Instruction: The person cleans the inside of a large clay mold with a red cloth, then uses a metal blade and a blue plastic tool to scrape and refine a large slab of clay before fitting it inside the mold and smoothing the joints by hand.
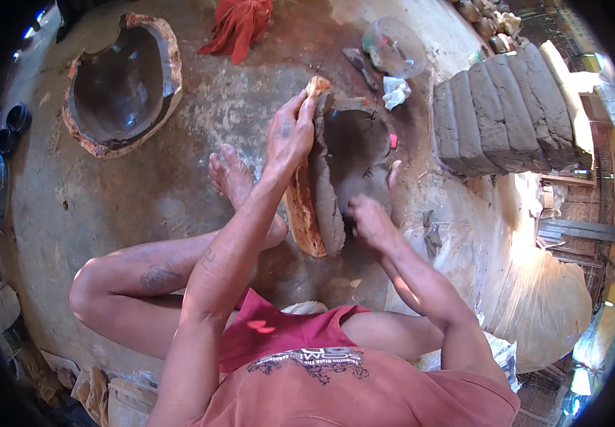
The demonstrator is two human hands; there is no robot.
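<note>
Between my feet a plaster-like mold [303, 213] with a rough orange-brown outer wall stands tilted on the floor. Wet grey clay [327, 192] lines its inside, and the clay's edge is uneven. My left hand [292, 135] grips the mold's far left rim, fingers pointing away from me. Over the near right part of the clay hollow is my right hand [371, 222], its fingers curled in and slightly blurred. What it holds, if anything, is hidden. A small pink piece [393, 141] shows at the mold's right edge.
A second clay-lined mold [172, 53] lies far left. Stacked grey clay slabs [489, 114] stand at the right. Beyond the near mold are a clear plastic bowl [400, 57], a dark tool [359, 67], a white crumpled scrap [395, 92] and a red cloth [240, 27]. Dark cups [17, 117] sit far left.
</note>
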